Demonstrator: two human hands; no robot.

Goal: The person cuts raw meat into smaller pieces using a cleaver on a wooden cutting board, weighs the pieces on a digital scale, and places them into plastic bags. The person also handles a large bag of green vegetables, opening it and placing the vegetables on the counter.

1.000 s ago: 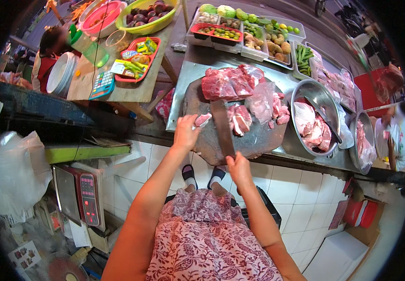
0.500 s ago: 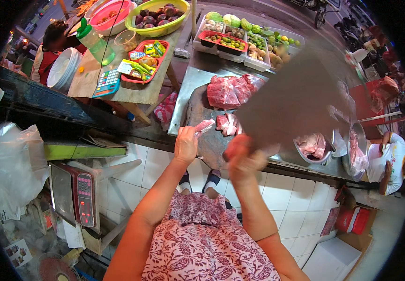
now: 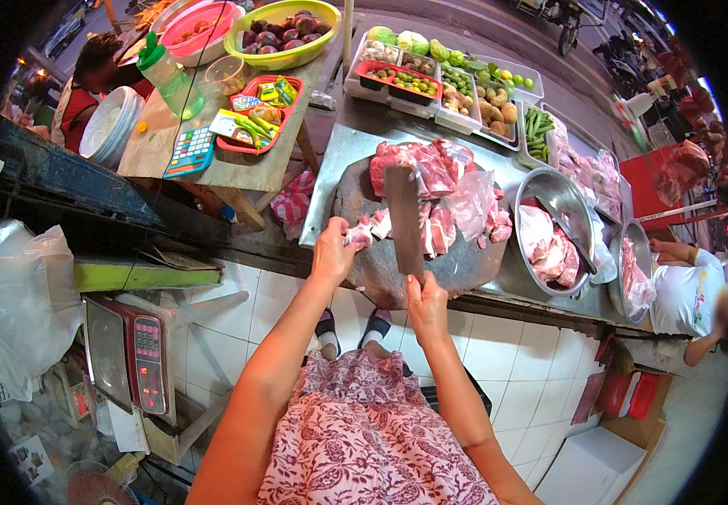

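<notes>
My right hand is closed around the handle of a cleaver, whose broad blade stands over the round chopping block. Between the fingers of my left hand is a piece of meat at the block's left side. Cut meat chunks lie just right of the blade, beside a clear plastic bag. A large slab of raw meat rests at the back of the block, partly hidden by the cleaver's tip.
A metal bowl of meat stands right of the block, with a second bowl beyond. Vegetable trays line the back. At left are a wooden table and a weighing scale. Another person is at far right.
The cleaver has come down from its raised, blurred position to the block, uncovering the bowl and trays. My left hand still holds the meat piece in nearly the same place.
</notes>
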